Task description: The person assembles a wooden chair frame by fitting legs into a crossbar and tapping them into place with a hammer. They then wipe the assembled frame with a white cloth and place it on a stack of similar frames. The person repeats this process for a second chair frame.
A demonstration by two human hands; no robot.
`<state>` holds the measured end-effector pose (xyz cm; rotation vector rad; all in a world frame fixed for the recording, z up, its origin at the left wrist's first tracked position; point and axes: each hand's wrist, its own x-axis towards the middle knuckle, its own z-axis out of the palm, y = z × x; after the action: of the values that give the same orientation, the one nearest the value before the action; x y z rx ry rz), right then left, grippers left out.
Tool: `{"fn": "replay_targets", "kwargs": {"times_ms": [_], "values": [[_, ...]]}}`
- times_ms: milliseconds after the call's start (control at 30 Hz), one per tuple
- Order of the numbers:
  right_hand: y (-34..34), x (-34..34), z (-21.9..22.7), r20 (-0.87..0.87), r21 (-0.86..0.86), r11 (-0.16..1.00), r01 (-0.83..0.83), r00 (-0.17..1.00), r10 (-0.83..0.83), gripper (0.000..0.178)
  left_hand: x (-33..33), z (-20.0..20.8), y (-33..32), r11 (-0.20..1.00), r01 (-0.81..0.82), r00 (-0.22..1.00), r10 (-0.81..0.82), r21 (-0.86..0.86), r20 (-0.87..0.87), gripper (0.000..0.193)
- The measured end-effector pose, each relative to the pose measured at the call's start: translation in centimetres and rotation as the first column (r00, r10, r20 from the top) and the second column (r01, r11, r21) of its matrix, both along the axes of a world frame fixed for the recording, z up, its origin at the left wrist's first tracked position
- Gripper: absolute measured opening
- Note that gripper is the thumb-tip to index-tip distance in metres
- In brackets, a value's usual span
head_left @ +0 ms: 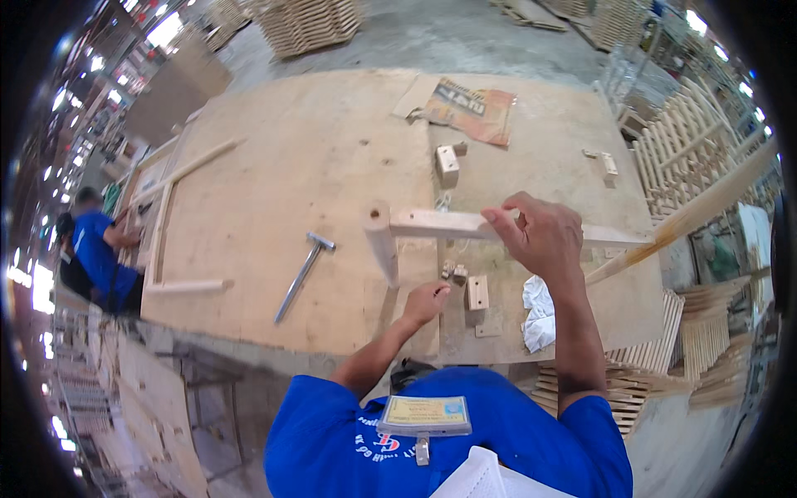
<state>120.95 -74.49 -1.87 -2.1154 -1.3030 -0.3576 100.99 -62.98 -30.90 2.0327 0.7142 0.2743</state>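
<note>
A pale wooden frame (436,223) stands on the table in front of me, made of a crossbar joined to a short post at its left and a long leg (706,217) at its right. My right hand (544,232) is closed over the crossbar, thumb on its near side. Below the bar, my left hand (426,303) is closed, fingertips together beside several small wooden pieces (453,271); what they hold, if anything, is hidden. A drilled wooden block (477,293) lies just right of that hand. A metal hammer (305,275) rests to the left.
Beyond the frame on the plywood table (274,141) are another drilled block (447,166) and a flattened printed bag (471,111). A white cloth (539,314) lies near the front edge. At far left, a person in blue (101,249) works beside a wooden frame (166,217). Slatted stacks (685,145) stand right.
</note>
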Motion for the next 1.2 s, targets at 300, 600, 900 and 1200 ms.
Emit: {"fn": "replay_targets", "kwargs": {"times_ms": [300, 600, 900, 1200], "values": [[-2.2, 0.2, -0.4, 0.034, 0.021, 0.995, -0.101, 0.994, 0.101, 0.055, -10.4, 23.5, 2.3, 0.895, -0.421, 0.881, 0.364, 0.148, 0.302, 0.027], [-3.4, 0.0, 0.0, 0.028, 0.022, 0.984, -0.177, 0.984, 0.177, 0.054, -5.4, 39.9, 1.4, 0.805, -0.040, 0.991, -0.042, 0.592, 0.126, 0.018], [-3.7, -1.1, -0.8, 0.057, 0.137, 0.972, -0.190, 0.981, 0.183, 0.061, -5.2, 41.2, 2.2, 0.678, 0.194, 0.977, -0.066, 0.709, -0.205, 0.016], [-5.0, 1.8, -3.1, 0.135, 0.711, 0.608, -0.353, 0.917, 0.375, 0.012, -2.9, 27.9, 9.0, 0.880, -0.204, 0.664, 0.447, -0.430, 0.599, 0.023]]}}
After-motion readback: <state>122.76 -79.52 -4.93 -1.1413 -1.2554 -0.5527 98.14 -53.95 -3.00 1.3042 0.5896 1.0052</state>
